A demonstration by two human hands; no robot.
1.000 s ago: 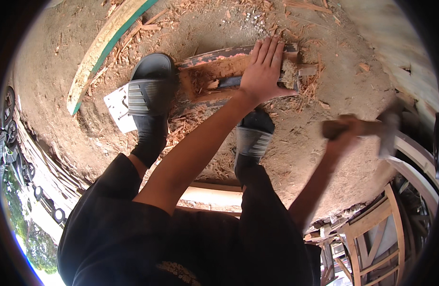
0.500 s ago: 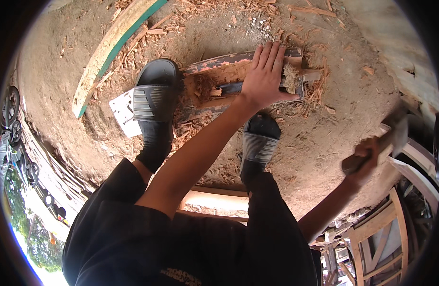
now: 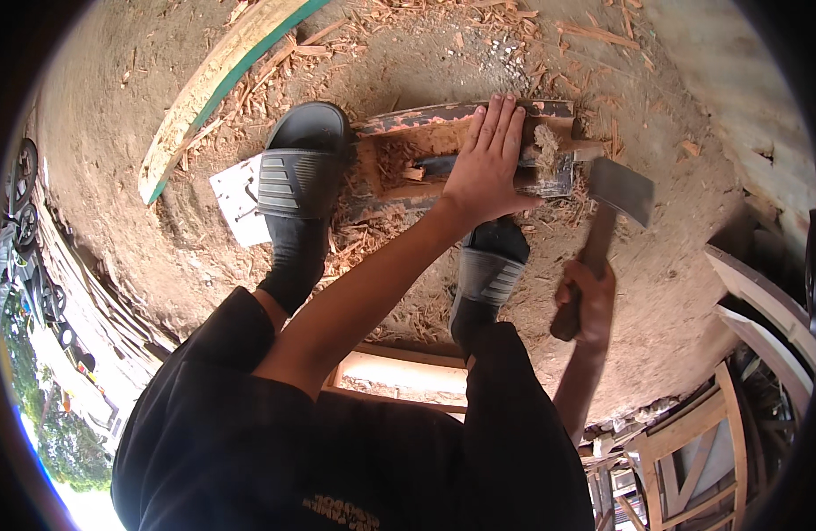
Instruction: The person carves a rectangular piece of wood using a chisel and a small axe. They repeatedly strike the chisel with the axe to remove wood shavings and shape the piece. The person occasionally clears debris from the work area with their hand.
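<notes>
A hollowed wooden piece (image 3: 408, 117) with dark, worn paint lies on the dirt ground, wood chips in its cavity. My left hand (image 3: 488, 168) rests flat across its right part, fingers stretched out and thumb apart. Under that hand runs a dark bar (image 3: 439, 165), its middle hidden. Beside my fingers sits a frayed, fibrous tuft (image 3: 546, 146). My right hand (image 3: 592, 301) is closed round the wooden handle of a hatchet (image 3: 622, 192), whose broad metal head is raised just right of the wooden piece's end.
My sandalled left foot (image 3: 304, 168) is against the wooden piece's left end; my right foot (image 3: 495, 265) is just below it. A curved, green-edged plank (image 3: 209, 93) lies upper left, a white plate (image 3: 240, 199) by my left foot. Wooden frames (image 3: 691, 425) stand lower right.
My right hand has swung the hatchet in from the far right, toward the wooden piece's right end. My left hand stays on the wood.
</notes>
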